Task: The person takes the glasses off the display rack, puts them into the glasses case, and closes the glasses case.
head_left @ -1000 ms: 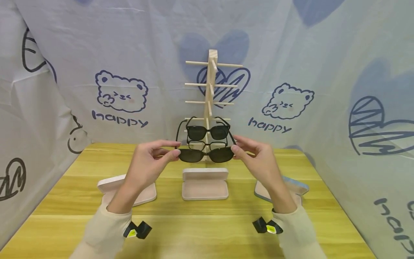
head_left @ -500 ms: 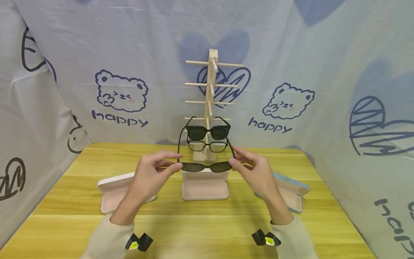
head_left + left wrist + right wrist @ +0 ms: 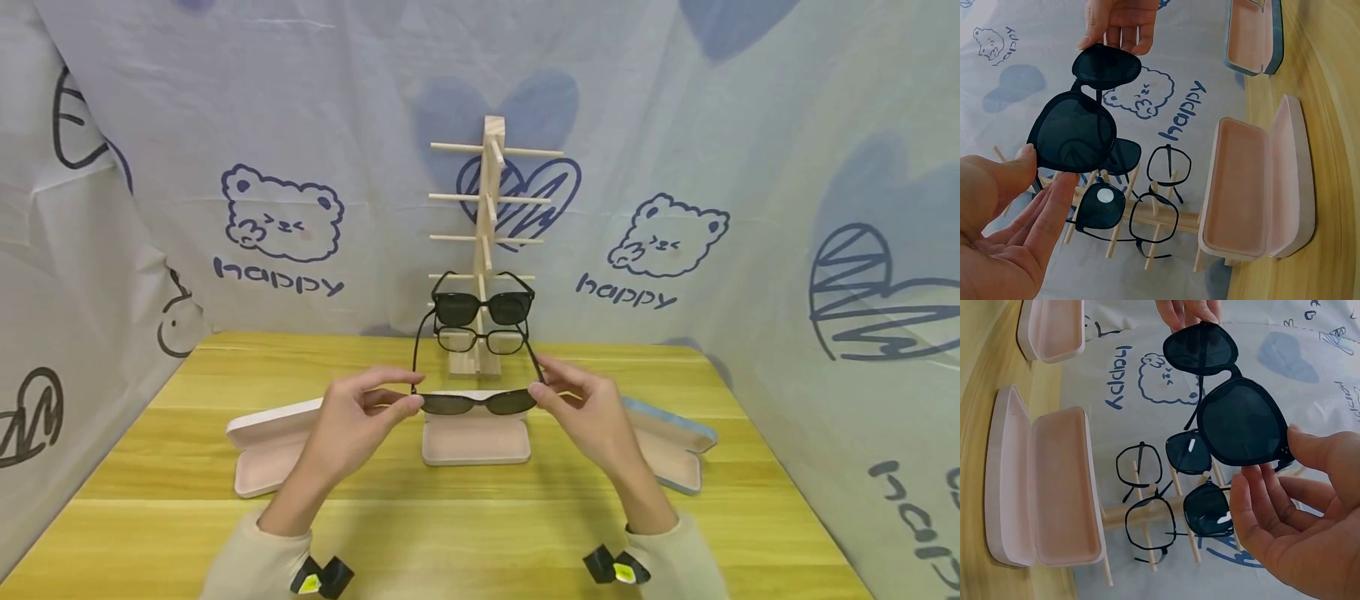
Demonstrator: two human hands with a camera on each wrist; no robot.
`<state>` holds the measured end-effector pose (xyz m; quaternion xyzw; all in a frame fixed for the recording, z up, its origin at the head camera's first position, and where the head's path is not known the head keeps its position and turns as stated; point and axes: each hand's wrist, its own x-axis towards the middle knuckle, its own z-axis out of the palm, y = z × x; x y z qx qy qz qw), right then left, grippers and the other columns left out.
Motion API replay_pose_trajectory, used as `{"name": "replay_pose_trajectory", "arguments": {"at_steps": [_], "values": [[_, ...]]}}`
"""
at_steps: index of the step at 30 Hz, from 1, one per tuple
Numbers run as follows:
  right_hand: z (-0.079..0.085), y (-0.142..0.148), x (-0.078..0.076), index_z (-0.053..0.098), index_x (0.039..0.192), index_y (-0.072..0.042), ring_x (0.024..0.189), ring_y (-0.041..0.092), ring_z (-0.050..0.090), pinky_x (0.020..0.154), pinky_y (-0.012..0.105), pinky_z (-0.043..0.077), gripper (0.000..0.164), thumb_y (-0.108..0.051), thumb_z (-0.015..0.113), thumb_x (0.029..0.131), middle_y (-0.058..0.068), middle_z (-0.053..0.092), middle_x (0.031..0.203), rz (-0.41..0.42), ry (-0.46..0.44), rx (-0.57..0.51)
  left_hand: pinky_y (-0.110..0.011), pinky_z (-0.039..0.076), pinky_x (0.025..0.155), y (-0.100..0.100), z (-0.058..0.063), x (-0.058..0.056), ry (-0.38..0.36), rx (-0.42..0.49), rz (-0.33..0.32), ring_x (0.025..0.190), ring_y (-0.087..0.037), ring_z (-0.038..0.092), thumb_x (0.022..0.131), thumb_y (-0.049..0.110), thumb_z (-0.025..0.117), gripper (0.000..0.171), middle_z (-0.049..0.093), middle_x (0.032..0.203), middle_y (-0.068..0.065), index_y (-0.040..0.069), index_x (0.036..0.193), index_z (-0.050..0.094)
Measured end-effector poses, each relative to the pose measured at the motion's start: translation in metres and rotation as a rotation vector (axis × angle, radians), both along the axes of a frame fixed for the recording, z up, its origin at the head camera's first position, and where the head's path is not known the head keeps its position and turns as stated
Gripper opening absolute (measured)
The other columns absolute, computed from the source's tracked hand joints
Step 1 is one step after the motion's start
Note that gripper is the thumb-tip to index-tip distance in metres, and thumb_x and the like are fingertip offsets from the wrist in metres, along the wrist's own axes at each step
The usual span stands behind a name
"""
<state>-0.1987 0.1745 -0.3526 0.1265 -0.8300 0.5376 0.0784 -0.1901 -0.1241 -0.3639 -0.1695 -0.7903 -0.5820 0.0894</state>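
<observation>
A pair of black sunglasses (image 3: 450,405) is held level between both hands, its arms unfolded and pointing toward the rack. My left hand (image 3: 372,414) pinches the frame's left corner, thumb in front and fingers behind. At the opposite corner my right hand (image 3: 587,410) pinches it the same way. Behind them stands a wooden glasses rack (image 3: 491,179). On its lower pegs sit a second pair of sunglasses (image 3: 510,308) and, below that, clear black-framed eyeglasses (image 3: 506,342). Just below the held pair an open pink-lined case (image 3: 476,442) lies on the table, its lid partly hidden.
To the left lies another open white case (image 3: 262,462), partly behind the left forearm. An open blue case (image 3: 678,433) lies to the right, near the right forearm. Printed cloth (image 3: 390,167) hangs behind the wooden table (image 3: 480,533) and along both sides.
Both hands have brought the sunglasses down and back from the rack, from in front of its lower pegs to over the middle case. The lenses have tilted to a flatter angle.
</observation>
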Motion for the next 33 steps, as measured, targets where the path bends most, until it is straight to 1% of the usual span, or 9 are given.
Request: {"name": "replay_pose_trajectory", "arguments": {"at_steps": [5, 10, 15, 21, 25, 28, 29, 31, 33], "values": [[-0.005, -0.002, 0.002, 0.063, 0.14, -0.003, 0.101, 0.009, 0.068, 0.094, 0.025, 0.061, 0.044, -0.017, 0.071, 0.099, 0.017, 0.073, 0.114, 0.003, 0.007, 0.0, -0.023, 0.06, 0.075, -0.002, -0.005, 0.002, -0.047, 0.009, -0.009, 0.094, -0.016, 0.078, 0.094, 0.015, 0.076, 0.029, 0.072, 0.13, -0.013, 0.01, 0.123, 0.074], [-0.011, -0.004, 0.002, 0.063, 0.139, -0.001, 0.101, 0.01, 0.067, 0.09, 0.02, 0.06, 0.043, -0.013, 0.07, 0.099, 0.017, 0.072, 0.114, 0.002, -0.022, -0.013, -0.024, 0.06, 0.075, -0.003, -0.01, 0.005, -0.073, -0.013, 0.005, 0.092, -0.011, 0.077, 0.094, 0.02, 0.077, 0.029, 0.072, 0.13, -0.012, 0.011, 0.121, 0.075], [-0.017, -0.005, 0.001, 0.064, 0.139, -0.002, 0.101, 0.012, 0.065, 0.087, 0.017, 0.059, 0.041, -0.014, 0.07, 0.099, 0.016, 0.072, 0.115, 0.0, -0.04, -0.011, -0.024, 0.058, 0.072, -0.004, -0.016, 0.006, -0.094, -0.015, 0.005, 0.089, -0.012, 0.077, 0.094, 0.02, 0.077, 0.028, 0.072, 0.128, -0.013, 0.011, 0.121, 0.075], [-0.022, -0.003, 0.002, 0.067, 0.137, -0.005, 0.102, 0.012, 0.065, 0.084, 0.018, 0.059, 0.038, -0.015, 0.069, 0.1, 0.014, 0.073, 0.118, 0.021, -0.014, 0.015, -0.023, 0.056, 0.069, -0.001, -0.022, 0.005, -0.105, -0.002, -0.005, 0.088, -0.018, 0.078, 0.094, 0.019, 0.077, 0.027, 0.071, 0.127, -0.014, 0.011, 0.12, 0.075], [-0.026, -0.002, 0.003, 0.067, 0.135, -0.003, 0.102, 0.014, 0.067, 0.086, 0.02, 0.059, 0.037, -0.016, 0.069, 0.1, 0.015, 0.073, 0.119, 0.034, 0.022, 0.024, -0.024, 0.057, 0.069, 0.0, -0.026, 0.005, -0.116, -0.001, 0.001, 0.088, -0.02, 0.078, 0.094, 0.019, 0.077, 0.027, 0.075, 0.119, -0.015, 0.012, 0.12, 0.075], [-0.029, 0.0, 0.003, 0.068, 0.134, -0.002, 0.101, 0.013, 0.068, 0.087, 0.021, 0.06, 0.036, -0.017, 0.068, 0.101, 0.015, 0.074, 0.118, 0.037, 0.041, 0.039, -0.024, 0.059, 0.073, 0.001, -0.029, 0.005, -0.119, 0.011, -0.002, 0.09, -0.024, 0.079, 0.094, 0.018, 0.077, 0.027, 0.075, 0.12, -0.016, 0.011, 0.121, 0.074], [-0.03, 0.001, 0.003, 0.068, 0.133, -0.002, 0.101, 0.012, 0.068, 0.087, 0.022, 0.06, 0.036, -0.017, 0.069, 0.1, 0.015, 0.075, 0.117, 0.037, 0.04, 0.044, -0.024, 0.06, 0.074, 0.002, -0.03, 0.005, -0.116, 0.012, -0.002, 0.091, -0.023, 0.078, 0.094, 0.017, 0.076, 0.027, 0.074, 0.122, -0.016, 0.011, 0.121, 0.074], [-0.031, 0.002, 0.004, 0.069, 0.133, -0.002, 0.1, 0.012, 0.067, 0.088, 0.022, 0.06, 0.035, -0.017, 0.069, 0.1, 0.015, 0.074, 0.117, 0.04, 0.043, 0.048, -0.024, 0.062, 0.078, 0.003, -0.031, 0.005, -0.094, 0.017, -0.001, 0.096, -0.024, 0.078, 0.094, 0.014, 0.076, 0.027, 0.072, 0.126, -0.015, 0.009, 0.12, 0.075], [-0.033, 0.002, 0.004, 0.069, 0.132, -0.003, 0.099, 0.01, 0.067, 0.088, 0.021, 0.059, 0.035, -0.017, 0.069, 0.1, 0.014, 0.074, 0.117, 0.041, 0.036, 0.049, -0.024, 0.063, 0.083, 0.003, -0.032, 0.006, -0.068, 0.005, 0.008, 0.102, -0.024, 0.076, 0.094, 0.013, 0.076, 0.026, 0.072, 0.125, -0.015, 0.008, 0.119, 0.075]]}}
